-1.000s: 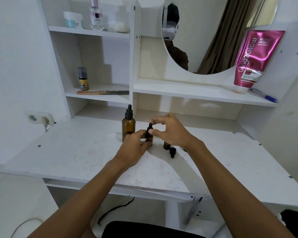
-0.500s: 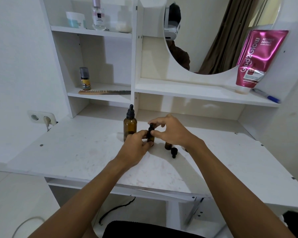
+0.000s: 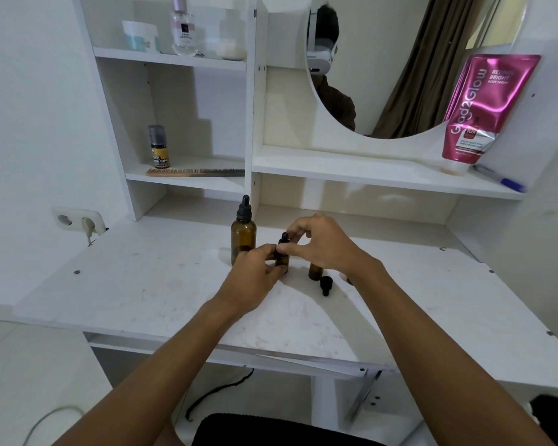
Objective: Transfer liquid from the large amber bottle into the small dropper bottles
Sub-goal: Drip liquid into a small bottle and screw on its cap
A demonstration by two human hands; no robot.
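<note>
The large amber bottle [image 3: 243, 235] with a black dropper cap stands upright on the white desk [image 3: 142, 284]. Just to its right my left hand [image 3: 255, 278] grips the body of a small amber dropper bottle [image 3: 282, 260]. My right hand [image 3: 322, 244] pinches that bottle's black dropper cap [image 3: 284, 238] from above. A second small amber bottle [image 3: 315, 271] stands uncapped beneath my right hand, partly hidden by it. Its black cap [image 3: 326, 284] lies on the desk in front of it.
Above the desk are shelves holding a comb [image 3: 194, 171], a small yellow bottle [image 3: 159, 147], a perfume bottle [image 3: 183, 27] and a jar [image 3: 140, 35]. A pink tube [image 3: 484, 111] and a pen [image 3: 500, 179] rest on the right shelf under a round mirror [image 3: 400, 59]. A wall socket [image 3: 78, 220] sits at left.
Both hands stay on the small bottle; my right fingers have shifted slightly around its cap. The view has drifted a little.
</note>
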